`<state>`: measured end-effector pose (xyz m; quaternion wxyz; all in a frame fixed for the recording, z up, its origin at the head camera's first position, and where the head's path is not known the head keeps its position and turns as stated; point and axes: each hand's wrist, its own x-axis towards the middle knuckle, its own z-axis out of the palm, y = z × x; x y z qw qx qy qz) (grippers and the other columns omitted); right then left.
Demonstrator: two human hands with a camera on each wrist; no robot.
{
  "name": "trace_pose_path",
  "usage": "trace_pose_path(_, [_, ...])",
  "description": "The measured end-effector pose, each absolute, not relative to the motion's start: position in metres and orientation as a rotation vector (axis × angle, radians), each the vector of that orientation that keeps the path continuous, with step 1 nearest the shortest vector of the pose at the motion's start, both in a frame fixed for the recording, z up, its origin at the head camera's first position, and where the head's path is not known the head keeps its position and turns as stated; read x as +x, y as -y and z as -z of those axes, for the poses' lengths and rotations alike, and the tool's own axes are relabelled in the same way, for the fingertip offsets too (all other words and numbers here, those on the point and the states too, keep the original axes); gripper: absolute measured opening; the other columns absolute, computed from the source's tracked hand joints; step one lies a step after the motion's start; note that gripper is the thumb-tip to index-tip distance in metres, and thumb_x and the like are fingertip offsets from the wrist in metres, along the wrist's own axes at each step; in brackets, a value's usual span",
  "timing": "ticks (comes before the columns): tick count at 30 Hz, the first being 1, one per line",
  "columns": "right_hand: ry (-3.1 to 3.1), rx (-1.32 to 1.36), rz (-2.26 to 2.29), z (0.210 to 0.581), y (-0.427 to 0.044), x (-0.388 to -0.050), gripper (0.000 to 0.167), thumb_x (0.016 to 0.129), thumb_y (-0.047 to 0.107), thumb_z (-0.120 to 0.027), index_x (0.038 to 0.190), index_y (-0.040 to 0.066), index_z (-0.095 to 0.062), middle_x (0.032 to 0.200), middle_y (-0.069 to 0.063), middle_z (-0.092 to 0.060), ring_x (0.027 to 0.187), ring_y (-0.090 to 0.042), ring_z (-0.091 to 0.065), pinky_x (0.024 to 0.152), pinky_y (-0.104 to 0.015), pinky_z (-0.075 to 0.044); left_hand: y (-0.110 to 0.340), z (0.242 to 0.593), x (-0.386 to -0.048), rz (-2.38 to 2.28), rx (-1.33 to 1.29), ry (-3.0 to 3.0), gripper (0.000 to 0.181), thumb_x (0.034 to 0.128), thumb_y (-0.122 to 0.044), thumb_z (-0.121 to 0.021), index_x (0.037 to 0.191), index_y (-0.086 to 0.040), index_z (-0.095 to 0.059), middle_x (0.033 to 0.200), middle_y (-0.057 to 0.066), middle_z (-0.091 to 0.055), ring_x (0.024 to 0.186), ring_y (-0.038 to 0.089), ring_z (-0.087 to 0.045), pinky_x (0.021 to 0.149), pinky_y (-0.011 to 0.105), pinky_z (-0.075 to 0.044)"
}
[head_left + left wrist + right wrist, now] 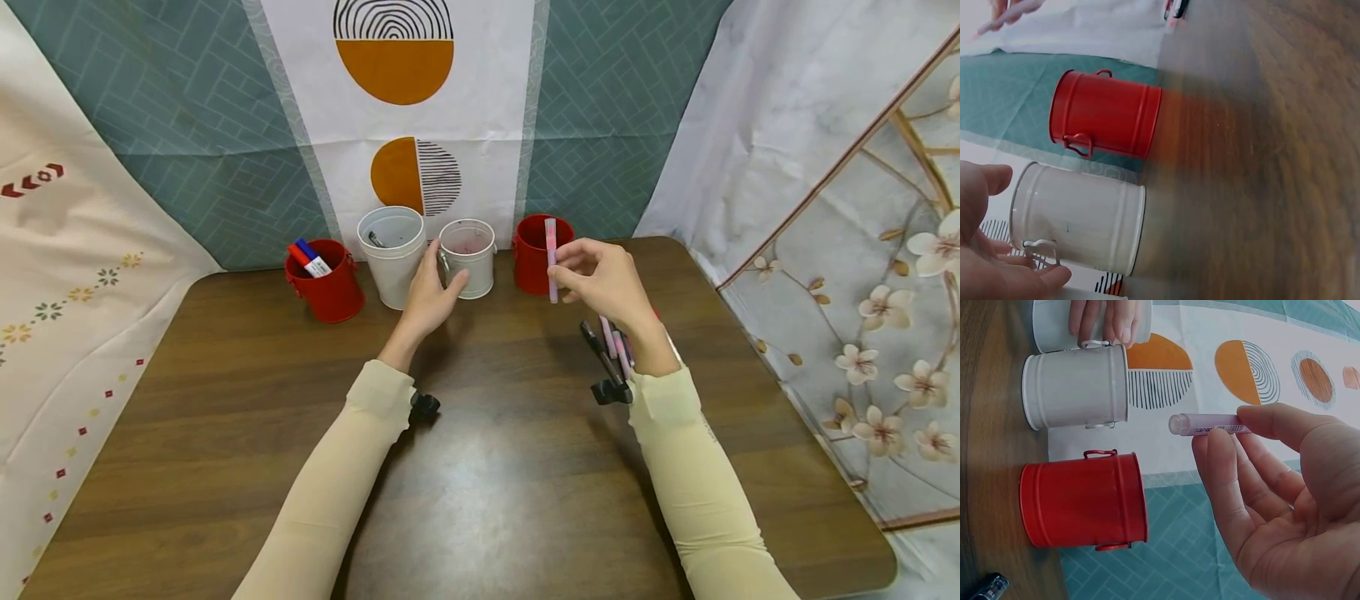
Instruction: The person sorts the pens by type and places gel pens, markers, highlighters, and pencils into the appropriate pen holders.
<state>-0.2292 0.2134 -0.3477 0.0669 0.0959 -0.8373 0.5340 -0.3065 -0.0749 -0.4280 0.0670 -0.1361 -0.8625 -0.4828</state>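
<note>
My right hand (600, 279) pinches a slim pink pen-like tube (551, 258) between thumb and fingers, upright in front of a red bucket (531, 271). In the right wrist view the tube (1213, 424) has a clear end and a printed barcode label. My left hand (431, 296) is at the side of the small white bucket (472, 267), fingers extended near its handle and thumb apart. Whether it touches the bucket is hard to tell. Behind those fingers stands a larger white bucket (390, 267) with a dark-tipped item inside.
Another red bucket (333, 292) at the left holds a red and a blue marker (311, 258). Several loose pens (611, 346), black and pink, lie on the wooden table (495, 467) beneath my right wrist, partly hidden by it. A patterned cloth hangs behind the buckets.
</note>
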Motion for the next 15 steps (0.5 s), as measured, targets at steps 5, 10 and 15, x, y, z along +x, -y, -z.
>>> trace_pose_path(5, [2.509, 0.281, -1.634, 0.347, -0.213, -0.229, 0.021, 0.097, 0.014, -0.078, 0.115, 0.005, -0.073, 0.104, -0.012, -0.077, 0.08, -0.027, -0.076, 0.071, -0.041, -0.066, 0.068, 0.43, -0.311, 1.558, -0.371, 2.576, 0.085, 0.1052, -0.035, -0.062, 0.169, -0.006, -0.015, 0.174, 0.019, -0.025, 0.16, 0.032, -0.027, 0.131, 0.045, -0.022])
trace_pose_path(10, [2.502, 0.299, -1.635, 0.349, -0.212, -0.23, 0.021, 0.097, 0.013, -0.078, 0.115, 0.004, -0.073, 0.105, -0.015, -0.077, 0.081, -0.026, -0.075, 0.069, -0.039, -0.066, 0.067, 0.433, -0.312, 1.705, -0.312, 2.555, 0.087, 0.1075, -0.036, -0.058, 0.17, -0.006, -0.005, 0.176, 0.017, -0.019, 0.162, 0.029, -0.022, 0.132, 0.041, -0.018])
trace_pose_path(15, [2.489, 0.312, -1.642, 0.351, -0.21, -0.232, 0.021, 0.097, 0.013, -0.078, 0.115, 0.003, -0.074, 0.105, -0.015, -0.077, 0.083, -0.029, -0.075, 0.067, -0.035, -0.066, 0.068, 0.439, -0.316, 1.784, -0.283, 2.56, 0.085, 0.1094, -0.039, -0.055, 0.171, -0.013, -0.003, 0.176, 0.015, -0.019, 0.162, 0.029, -0.022, 0.132, 0.045, -0.018])
